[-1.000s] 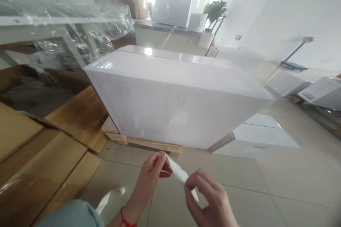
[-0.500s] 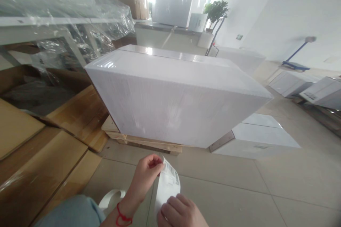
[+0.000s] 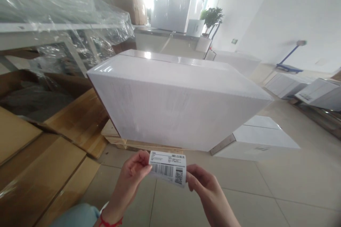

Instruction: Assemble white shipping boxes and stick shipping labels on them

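A white printed label [image 3: 168, 167] with a barcode and a small square code is stretched flat between both of my hands, its print facing me. My left hand [image 3: 132, 173] pinches its left edge; a red cord circles that wrist. My right hand [image 3: 204, 186] pinches the label's right edge. Just beyond the label stands a large white wrapped box [image 3: 170, 99] on a low wooden pallet [image 3: 133, 143], an arm's length ahead.
Brown cardboard and wooden boards [image 3: 48, 156] lie stacked at the left under a shelf covered in clear plastic film [image 3: 61, 17]. More white boxes [image 3: 262, 138] sit on the tiled floor at the right. A potted plant [image 3: 211, 17] and a blue hand truck [image 3: 289, 65] stand far back.
The label was being peeled and hung curled between my hands; now both hands hold it flat, higher up and turned with its print toward me.
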{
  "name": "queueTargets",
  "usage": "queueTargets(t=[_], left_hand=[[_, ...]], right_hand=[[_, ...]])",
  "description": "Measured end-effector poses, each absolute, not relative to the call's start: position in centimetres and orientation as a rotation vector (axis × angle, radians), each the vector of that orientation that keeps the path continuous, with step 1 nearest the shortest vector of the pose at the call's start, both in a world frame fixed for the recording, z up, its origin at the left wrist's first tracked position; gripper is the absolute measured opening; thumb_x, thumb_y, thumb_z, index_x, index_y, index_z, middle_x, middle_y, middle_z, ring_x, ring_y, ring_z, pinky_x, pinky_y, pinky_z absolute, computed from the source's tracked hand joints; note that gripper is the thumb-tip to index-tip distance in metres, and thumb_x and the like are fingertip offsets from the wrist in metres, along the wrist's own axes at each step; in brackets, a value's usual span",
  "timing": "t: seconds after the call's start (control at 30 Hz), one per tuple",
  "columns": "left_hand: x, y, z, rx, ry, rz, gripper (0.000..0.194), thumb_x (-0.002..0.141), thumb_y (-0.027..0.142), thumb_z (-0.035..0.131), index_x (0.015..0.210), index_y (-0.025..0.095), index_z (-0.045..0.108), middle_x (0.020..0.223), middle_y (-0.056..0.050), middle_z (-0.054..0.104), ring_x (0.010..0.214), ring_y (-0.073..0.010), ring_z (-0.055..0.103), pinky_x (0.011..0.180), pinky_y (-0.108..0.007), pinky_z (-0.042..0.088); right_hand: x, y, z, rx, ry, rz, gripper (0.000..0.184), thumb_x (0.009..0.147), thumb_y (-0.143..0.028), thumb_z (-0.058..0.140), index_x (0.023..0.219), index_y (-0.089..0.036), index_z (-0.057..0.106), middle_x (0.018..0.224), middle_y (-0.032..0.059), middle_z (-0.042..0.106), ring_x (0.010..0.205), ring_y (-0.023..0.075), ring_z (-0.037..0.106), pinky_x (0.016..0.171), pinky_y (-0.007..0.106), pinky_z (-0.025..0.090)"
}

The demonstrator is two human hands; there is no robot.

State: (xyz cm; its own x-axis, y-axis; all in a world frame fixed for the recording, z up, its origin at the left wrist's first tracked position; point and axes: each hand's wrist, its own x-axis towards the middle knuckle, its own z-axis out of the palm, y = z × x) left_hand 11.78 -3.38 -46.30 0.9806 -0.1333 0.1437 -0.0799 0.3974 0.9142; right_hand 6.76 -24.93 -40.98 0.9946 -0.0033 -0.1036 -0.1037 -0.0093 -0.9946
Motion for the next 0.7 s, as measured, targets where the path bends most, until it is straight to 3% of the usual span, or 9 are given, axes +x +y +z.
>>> queueTargets(t=[0.13,0.3,0.5,0.7], left_hand=[[11.7,-2.8,-45.9,1.207,-0.205,0.028,0.02,0.078,0.035,0.077,0.08,0.02,0.065,0.079,0.002,0.066,0.077,-0.0124,0.062,0.072,-0.019,0.049],[11.7,-2.3,-44.4,1.292,-0.196,0.108,0.02,0.08,0.036,0.076,0.084,0.02,0.066,0.081,0.0,0.07,0.077,-0.0123,0.065,0.07,-0.017,0.052],[11.3,-2.3,-43.3,1.4,-0.246,0.23,0.015,0.082,0.034,0.074,0.082,0.02,0.066,0.078,0.001,0.069,0.074,-0.0112,0.066,0.067,-0.015,0.053],[11.4,-2.5,-43.0,1.461,-0.297,0.297,0.009,0.084,0.03,0.072,0.083,0.023,0.067,0.082,0.001,0.07,0.077,-0.0107,0.068,0.071,-0.014,0.055]], right_hand=[[6.3,-24.0,-40.3,-1.614,0.059,-0.088,0.036,0.081,-0.056,0.068,0.071,-0.022,0.066,0.068,-0.0005,0.057,0.069,0.0148,0.048,0.067,0.027,0.039],[6.8,-23.8,-41.1,-1.693,0.005,-0.247,0.024,0.079,-0.046,0.072,0.076,-0.023,0.069,0.075,0.0002,0.062,0.073,0.016,0.053,0.072,0.028,0.041],[7.8,-24.5,-42.4,-1.847,-0.118,-0.367,0.019,0.082,-0.038,0.071,0.074,-0.022,0.066,0.07,-0.0011,0.061,0.068,0.0144,0.055,0.065,0.025,0.045],[7.6,-23.7,-41.1,-1.977,-0.255,-0.742,0.016,0.085,-0.024,0.066,0.069,-0.022,0.061,0.065,-0.0034,0.062,0.062,0.0108,0.059,0.06,0.02,0.048]])
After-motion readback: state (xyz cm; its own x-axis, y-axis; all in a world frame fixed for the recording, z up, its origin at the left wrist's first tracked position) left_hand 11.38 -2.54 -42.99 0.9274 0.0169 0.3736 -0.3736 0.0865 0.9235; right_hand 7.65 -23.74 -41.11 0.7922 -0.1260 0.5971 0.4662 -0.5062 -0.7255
